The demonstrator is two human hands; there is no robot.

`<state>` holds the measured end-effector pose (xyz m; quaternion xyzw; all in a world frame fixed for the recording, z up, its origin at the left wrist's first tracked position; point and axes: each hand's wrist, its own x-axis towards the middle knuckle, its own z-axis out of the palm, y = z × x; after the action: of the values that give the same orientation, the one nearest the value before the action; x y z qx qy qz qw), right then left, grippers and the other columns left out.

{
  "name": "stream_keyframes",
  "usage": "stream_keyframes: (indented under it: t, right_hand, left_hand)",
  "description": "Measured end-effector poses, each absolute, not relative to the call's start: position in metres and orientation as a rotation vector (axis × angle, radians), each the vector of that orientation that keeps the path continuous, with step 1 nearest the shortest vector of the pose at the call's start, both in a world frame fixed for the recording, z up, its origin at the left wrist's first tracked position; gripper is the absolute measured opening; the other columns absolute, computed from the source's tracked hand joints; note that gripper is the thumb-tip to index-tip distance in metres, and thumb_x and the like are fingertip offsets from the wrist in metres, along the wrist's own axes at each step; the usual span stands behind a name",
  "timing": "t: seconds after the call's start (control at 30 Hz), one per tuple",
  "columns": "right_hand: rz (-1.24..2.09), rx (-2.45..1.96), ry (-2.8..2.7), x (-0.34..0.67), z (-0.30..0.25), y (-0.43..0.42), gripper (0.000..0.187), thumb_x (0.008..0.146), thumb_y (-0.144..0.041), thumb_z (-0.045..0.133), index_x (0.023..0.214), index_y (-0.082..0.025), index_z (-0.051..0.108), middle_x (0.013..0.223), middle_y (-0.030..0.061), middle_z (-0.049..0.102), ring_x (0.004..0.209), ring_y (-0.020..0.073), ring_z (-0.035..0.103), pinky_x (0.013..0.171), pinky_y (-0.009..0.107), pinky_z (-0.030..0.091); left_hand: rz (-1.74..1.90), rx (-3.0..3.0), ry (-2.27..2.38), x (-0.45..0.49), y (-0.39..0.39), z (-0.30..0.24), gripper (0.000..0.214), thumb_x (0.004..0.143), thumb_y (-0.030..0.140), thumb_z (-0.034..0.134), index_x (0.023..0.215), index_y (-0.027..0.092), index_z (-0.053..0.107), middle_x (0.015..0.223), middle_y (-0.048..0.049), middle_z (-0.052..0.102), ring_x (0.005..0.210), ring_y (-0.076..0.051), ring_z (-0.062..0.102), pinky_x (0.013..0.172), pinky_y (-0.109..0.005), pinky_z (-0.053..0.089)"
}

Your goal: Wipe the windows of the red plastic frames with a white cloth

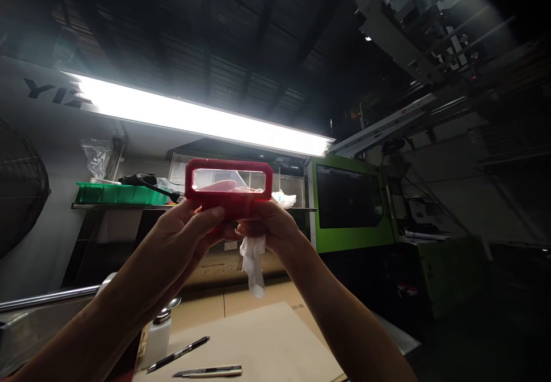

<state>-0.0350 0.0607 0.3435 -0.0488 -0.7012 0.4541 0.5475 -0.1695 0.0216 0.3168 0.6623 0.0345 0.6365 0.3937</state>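
Two hands gripping light, stiff red frame by its lower edge, right also clutching soft cloth below frame.

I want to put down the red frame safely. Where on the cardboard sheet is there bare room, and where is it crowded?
The cardboard sheet is bare across its middle and far part, between the pen and the right forearm. Its near edge is crowded: the pen and the utility knife lie there, with the pump bottle beside its left corner.
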Motion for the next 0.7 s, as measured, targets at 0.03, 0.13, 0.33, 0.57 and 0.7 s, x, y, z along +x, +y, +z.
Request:
stream_keyframes:
  t: [0.03, 0.13, 0.33, 0.57, 0.7]
  right_hand:
    - [1.102, -0.099, -1.679, -0.035, 0.343, 0.063, 0.024, 0.048, -0.021, 0.061, 0.044, -0.019, 0.037, 0.034, -0.0112, 0.031, 0.031, 0.0012, 0.024, 0.031, 0.015, 0.020]
    - [1.175, -0.041, -1.699, -0.034, 0.342, 0.069, 0.027, 0.050, -0.021, 0.063, 0.046, -0.019, 0.036, 0.035, -0.0114, 0.030, 0.032, 0.0006, 0.023, 0.032, 0.015, 0.017]
    - [1.222, -0.031, -1.702, -0.033, 0.337, 0.073, 0.024, 0.056, -0.021, 0.064, 0.054, -0.019, 0.040, 0.038, -0.0122, 0.031, 0.035, 0.0009, 0.020, 0.035, 0.017, 0.016]
    - [1.229, 0.012, -1.726, -0.035, 0.335, 0.072, 0.025, 0.055, -0.027, 0.068, 0.055, -0.020, 0.045, 0.039, -0.0114, 0.036, 0.034, 0.0018, 0.022, 0.035, 0.018, 0.015]
    - [1.241, -0.002, -1.674, -0.035, 0.335, 0.070, 0.026, 0.061, -0.026, 0.064, 0.051, -0.018, 0.042, 0.039, -0.0103, 0.037, 0.033, 0.0005, 0.020, 0.034, 0.016, 0.016]
  left_hand:
    - [1.605, 1.684, 0.102, -0.170, 0.022, 0.316, 0.021, 0.075, 0.021, 0.067, 0.095, 0.019, 0.069, 0.080, -0.0007, 0.073, 0.064, -0.009, 0.061, 0.058, -0.015, 0.052]
    - [1.577, 1.676, 0.089, -0.171, 0.024, 0.314, 0.024, 0.076, 0.022, 0.067, 0.100, 0.020, 0.067, 0.082, -0.0005, 0.073, 0.067, -0.010, 0.062, 0.062, -0.017, 0.054]
    - [1.546, 1.660, 0.049, -0.169, 0.030, 0.314, 0.023, 0.077, 0.020, 0.066, 0.099, 0.022, 0.066, 0.081, 0.0002, 0.072, 0.067, -0.010, 0.063, 0.064, -0.019, 0.055]
    - [1.505, 1.626, 0.088, -0.171, 0.025, 0.312, 0.031, 0.079, 0.020, 0.063, 0.110, 0.021, 0.065, 0.094, -0.0030, 0.073, 0.070, -0.010, 0.062, 0.071, -0.019, 0.055]
    - [1.509, 1.630, 0.062, -0.171, 0.026, 0.314, 0.027, 0.078, 0.021, 0.064, 0.105, 0.021, 0.067, 0.093, -0.0031, 0.073, 0.077, -0.013, 0.065, 0.070, -0.020, 0.055]
